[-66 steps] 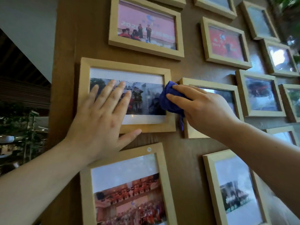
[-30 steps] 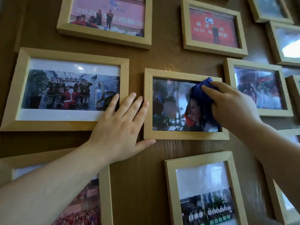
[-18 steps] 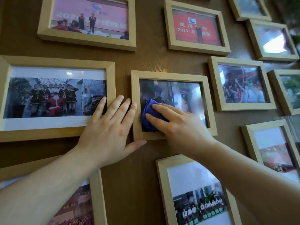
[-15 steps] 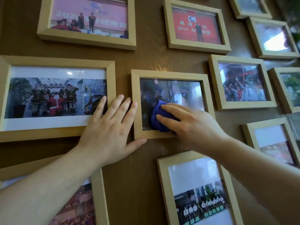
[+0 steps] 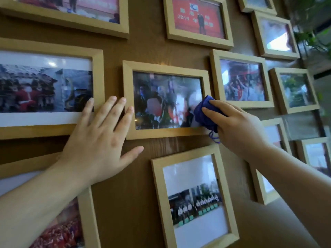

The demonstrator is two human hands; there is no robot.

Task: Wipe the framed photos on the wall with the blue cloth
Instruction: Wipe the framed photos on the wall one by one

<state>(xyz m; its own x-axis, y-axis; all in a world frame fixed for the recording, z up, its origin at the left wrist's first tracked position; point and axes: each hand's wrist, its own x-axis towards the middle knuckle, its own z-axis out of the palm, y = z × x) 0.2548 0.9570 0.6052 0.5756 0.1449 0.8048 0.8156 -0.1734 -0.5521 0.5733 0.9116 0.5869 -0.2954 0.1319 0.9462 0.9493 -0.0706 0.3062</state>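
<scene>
A light wooden framed photo [image 5: 165, 67] hangs in the middle of the brown wall. My right hand [image 5: 236, 126] presses a bunched blue cloth [image 5: 204, 113] against the lower right corner of its glass. A loose thread of the cloth dangles below the frame. My left hand [image 5: 100, 140] lies flat on the wall with fingers spread, fingertips touching the left edge of that frame and the right edge of the wide framed photo [image 5: 97, 83] to its left.
Several more light wooden frames surround the middle one: a red photo frame [image 5: 197, 39] above, a frame [image 5: 240, 104] to the right, an upright frame [image 5: 158, 194] below. Green plant leaves [image 5: 315, 36] show at the far right.
My right hand has swept the blue cloth from the lower left of the glass across to its lower right corner. My left hand has stayed flat by the frame's left edge.
</scene>
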